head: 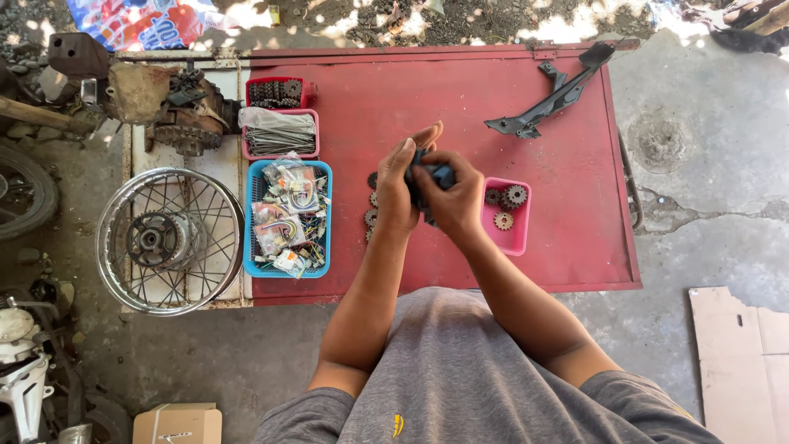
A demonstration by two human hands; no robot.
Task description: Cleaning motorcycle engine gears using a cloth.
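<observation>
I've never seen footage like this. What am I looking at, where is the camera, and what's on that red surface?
There is no machine here, just a person at work. The camera sits on their head and looks straight down, so you see their own arms and grey shirt. Both hands meet above a red table: the left hand and right hand together hold a small dark blue-grey object, too hidden to identify. On the table lie a pink tray of small sprockets, a few more sprockets by the left wrist, a blue basket of bagged small parts, a pink basket of spokes, and a black bracket. A spoked wheel rests to the left.
</observation>
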